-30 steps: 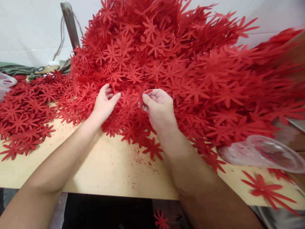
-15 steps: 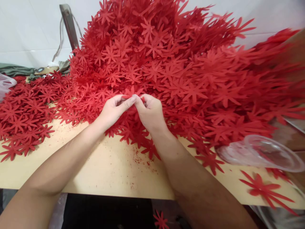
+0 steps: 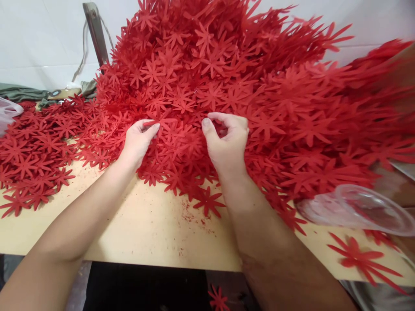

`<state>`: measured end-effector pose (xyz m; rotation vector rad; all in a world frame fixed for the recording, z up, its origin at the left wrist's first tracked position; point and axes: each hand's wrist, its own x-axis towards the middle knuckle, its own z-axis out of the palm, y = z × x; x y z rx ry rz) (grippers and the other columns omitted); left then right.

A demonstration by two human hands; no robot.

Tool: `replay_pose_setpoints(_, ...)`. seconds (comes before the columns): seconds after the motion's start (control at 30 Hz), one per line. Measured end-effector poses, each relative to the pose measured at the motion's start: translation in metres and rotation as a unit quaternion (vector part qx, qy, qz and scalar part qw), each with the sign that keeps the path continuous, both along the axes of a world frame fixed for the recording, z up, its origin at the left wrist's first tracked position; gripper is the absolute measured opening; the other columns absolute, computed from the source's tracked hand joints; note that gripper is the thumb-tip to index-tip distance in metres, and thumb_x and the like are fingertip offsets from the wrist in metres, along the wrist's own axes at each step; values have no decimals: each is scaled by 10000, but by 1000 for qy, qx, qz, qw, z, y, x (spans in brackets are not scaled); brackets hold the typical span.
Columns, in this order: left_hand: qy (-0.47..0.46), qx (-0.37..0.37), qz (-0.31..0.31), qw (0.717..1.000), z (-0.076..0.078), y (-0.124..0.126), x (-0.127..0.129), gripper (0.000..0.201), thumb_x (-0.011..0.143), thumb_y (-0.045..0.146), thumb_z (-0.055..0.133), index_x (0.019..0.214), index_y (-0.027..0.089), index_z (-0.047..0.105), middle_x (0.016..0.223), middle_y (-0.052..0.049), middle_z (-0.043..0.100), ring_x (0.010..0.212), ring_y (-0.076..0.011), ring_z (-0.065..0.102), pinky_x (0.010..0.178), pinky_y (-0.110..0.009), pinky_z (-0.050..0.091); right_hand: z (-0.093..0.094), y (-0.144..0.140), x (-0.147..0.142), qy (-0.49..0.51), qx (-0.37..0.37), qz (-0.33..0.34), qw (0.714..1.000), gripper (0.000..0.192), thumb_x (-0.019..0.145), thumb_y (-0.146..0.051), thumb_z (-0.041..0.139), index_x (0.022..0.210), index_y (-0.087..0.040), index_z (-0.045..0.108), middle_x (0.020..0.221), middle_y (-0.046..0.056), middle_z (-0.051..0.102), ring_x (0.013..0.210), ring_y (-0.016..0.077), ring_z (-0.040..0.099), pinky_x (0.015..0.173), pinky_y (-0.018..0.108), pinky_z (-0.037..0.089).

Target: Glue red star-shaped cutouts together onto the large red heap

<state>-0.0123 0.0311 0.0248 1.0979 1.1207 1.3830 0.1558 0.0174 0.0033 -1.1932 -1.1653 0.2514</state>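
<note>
Against the red heap, the left hand pinches a red flower; the right hand gapes, thumb and finger apart. Before the heap's right end: a clear cup, contents unclear.

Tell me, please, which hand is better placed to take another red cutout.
Probably the right hand: it looks empty near the red pile, while the left hand pinches a red cutout.

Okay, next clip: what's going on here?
A person's left hand pinches a red flower-shaped piece in front of a large heap of similar pieces on a table. The right hand is apart from it, fingers curled, with nothing clearly visible in its grip. More pieces lie to the left, and a clear plastic container is at the right.
</note>
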Motion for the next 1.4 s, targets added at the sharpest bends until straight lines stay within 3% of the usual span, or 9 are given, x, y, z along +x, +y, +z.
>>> replay_pose_setpoints(0.1,7,12,-47,999,0,-6,7,104,760,125,637,700,152,556,596,51,574,571,-50,514,614,-173,425,4,-7,-11,26,-11,89,996,237,752,-415,665,878,-214,647,955,54,588,976,168,571,850,332,477)
replay_pose_setpoints(0.2,18,9,-102,995,1,-13,14,122,780,121,617,684,139,543,589,55,565,533,-38,477,596,-170,411,4,-11,-25,111,-65,263,956,324,716,-512,669,811,-205,631,803,16,620,799,132,601,776,299,502)
replay_pose_setpoints(0.27,47,8,-121,991,1,-15,17,151,792,101,595,663,134,524,572,63,531,517,-32,443,583,-170,390,2,-11,-29,149,-97,320,931,359,655,-524,715,734,-191,607,702,-11,605,696,108,577,717,279,504)
replay_pose_setpoints(0.53,210,61,-110,970,-7,-12,12,304,824,224,582,584,170,405,546,67,366,531,-66,317,541,-224,278,-5,-4,-25,210,-144,306,917,250,609,-321,778,673,-194,571,571,-62,531,507,61,457,515,219,407)
replay_pose_setpoints(0.7,176,74,-129,973,-11,-10,14,231,814,250,600,657,166,453,619,55,447,586,-66,388,606,-214,338,-2,-7,-24,139,-155,252,945,227,731,-319,693,642,-192,528,482,-71,428,441,55,341,437,218,270)
replay_pose_setpoints(0.9,177,164,-41,970,-4,-15,14,197,724,234,700,864,170,578,848,-6,578,770,-95,513,761,-220,416,1,-9,-24,42,-96,167,980,347,784,-421,626,565,-192,485,495,-63,383,483,60,323,502,252,287)
replay_pose_setpoints(1.07,230,174,-83,954,-5,-16,14,102,723,205,679,807,157,649,855,-20,608,798,-110,536,792,-246,431,3,-12,-28,94,-88,206,970,500,667,-622,653,540,-196,425,507,-69,339,500,54,294,512,249,282)
replay_pose_setpoints(1.23,144,81,-128,978,-7,-13,14,85,768,177,616,695,141,591,705,16,599,685,-77,525,767,-241,449,7,-14,-32,145,-98,267,948,617,554,-707,674,513,-195,332,514,-68,291,504,50,255,483,228,264)
replay_pose_setpoints(1.4,59,42,-147,986,-5,-13,15,163,738,178,678,881,137,610,842,-6,633,789,-85,572,832,-252,451,2,-11,-31,158,-110,328,925,574,591,-703,658,558,-201,383,550,-62,328,522,56,319,513,225,346)
